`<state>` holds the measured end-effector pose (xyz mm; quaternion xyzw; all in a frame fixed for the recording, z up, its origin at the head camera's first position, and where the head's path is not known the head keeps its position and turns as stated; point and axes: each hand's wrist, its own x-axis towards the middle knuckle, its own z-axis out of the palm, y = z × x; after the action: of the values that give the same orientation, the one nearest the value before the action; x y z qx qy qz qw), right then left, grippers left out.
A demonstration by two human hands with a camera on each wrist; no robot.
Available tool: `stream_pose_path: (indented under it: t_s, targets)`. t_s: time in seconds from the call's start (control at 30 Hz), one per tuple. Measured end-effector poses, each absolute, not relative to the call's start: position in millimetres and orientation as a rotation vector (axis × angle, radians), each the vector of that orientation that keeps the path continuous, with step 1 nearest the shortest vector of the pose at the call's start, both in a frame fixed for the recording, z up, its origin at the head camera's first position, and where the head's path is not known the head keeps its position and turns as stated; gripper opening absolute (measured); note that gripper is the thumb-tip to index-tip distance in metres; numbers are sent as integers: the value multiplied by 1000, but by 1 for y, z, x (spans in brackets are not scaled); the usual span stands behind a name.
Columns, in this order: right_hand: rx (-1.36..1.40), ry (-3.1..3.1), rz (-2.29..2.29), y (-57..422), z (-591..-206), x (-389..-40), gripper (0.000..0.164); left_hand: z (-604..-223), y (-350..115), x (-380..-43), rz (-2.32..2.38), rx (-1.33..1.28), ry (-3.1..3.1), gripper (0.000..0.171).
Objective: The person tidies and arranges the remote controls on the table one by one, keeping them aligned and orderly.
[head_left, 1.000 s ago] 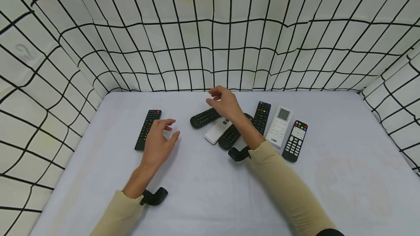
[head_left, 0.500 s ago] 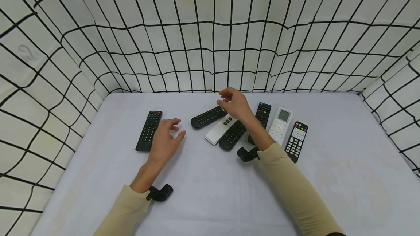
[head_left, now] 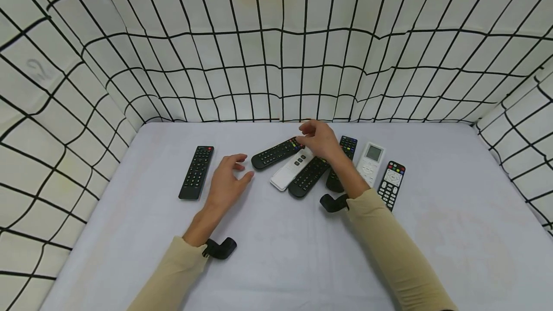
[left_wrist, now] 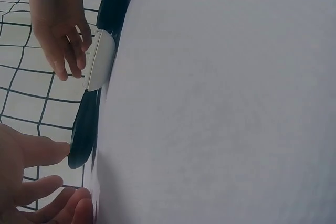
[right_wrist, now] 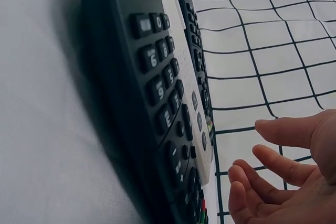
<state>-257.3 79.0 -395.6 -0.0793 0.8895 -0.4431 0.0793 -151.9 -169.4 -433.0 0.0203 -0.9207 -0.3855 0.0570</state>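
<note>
My left hand (head_left: pixel 229 182) hovers with loosely bent fingers, thumb apart, between a lone black remote control (head_left: pixel 196 173) and a fanned group of remotes. Its fingers come close to the near end of the group's leftmost black remote (head_left: pixel 274 154). My right hand (head_left: pixel 321 142) is over the group's far end, holding nothing. In the right wrist view, a gap shows between its relaxed fingers (right_wrist: pixel 286 169) and the remotes. Beneath it lie a slim white remote (head_left: pixel 290 172) and another black remote (head_left: pixel 307 179), their far ends partly hidden.
Right of the group lie a black remote with coloured buttons (head_left: pixel 348 145), a white remote with a small screen (head_left: pixel 370 161) and a black remote with white buttons (head_left: pixel 391 182). The right forearm covers parts of these. Black netting (head_left: pixel 281 66) over white walls surrounds the white-covered table (head_left: pixel 268 253).
Both hands have shifted to the right, the left one away from the lone remote and closer to the group. The right hand has also come slightly nearer. The remotes have stayed where they were.
</note>
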Motion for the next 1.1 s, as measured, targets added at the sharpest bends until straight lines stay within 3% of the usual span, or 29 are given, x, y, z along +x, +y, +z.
stream_pose_path:
  t_s: [1.1]
  targets:
    - [-179,2600,-1181,84,-407,-258,41,-434,-151,-165,-1188,32,-2815,59]
